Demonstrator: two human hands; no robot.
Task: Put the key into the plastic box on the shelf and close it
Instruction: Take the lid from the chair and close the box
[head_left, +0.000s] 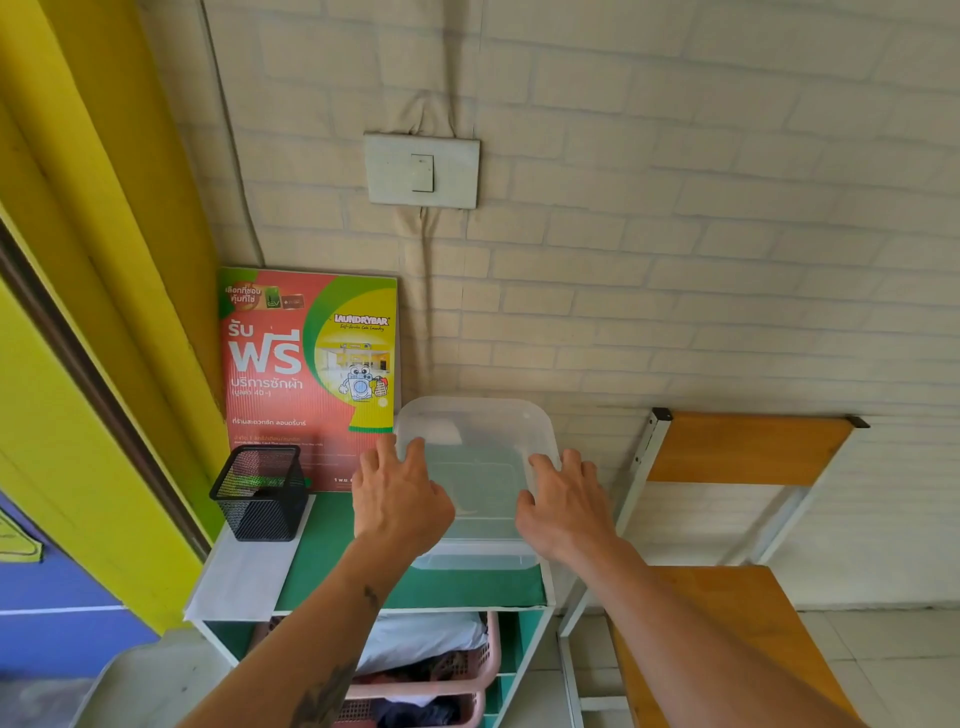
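- The left hand (400, 499) lies palm down on the left side of the lid (475, 452) of the plastic box (478, 558), fingers spread and flat, gripping nothing.
- The right hand (563, 501) lies the same way on the right side of the lid, fingers spread over its right edge, thumb pointing inward.
- The lid is translucent with rounded corners and covers the box; whether it is fully seated I cannot tell.
- The key is not visible; the cloudy plastic hides whatever is inside.
- The box sits on the green top of the shelf (332, 571), toward its right and far side, near the brick-patterned wall (675, 260).
- Left of the box stands a black mesh basket (262, 493), with a white sheet (244, 577) under it.
- A red and green laundry poster (306, 374) leans against the wall behind them.
- Below, pink baskets (452, 670) hold clothes.
- To the right stands a wooden chair (737, 597) with a white frame.
- A light switch (422, 171) is on the wall above.
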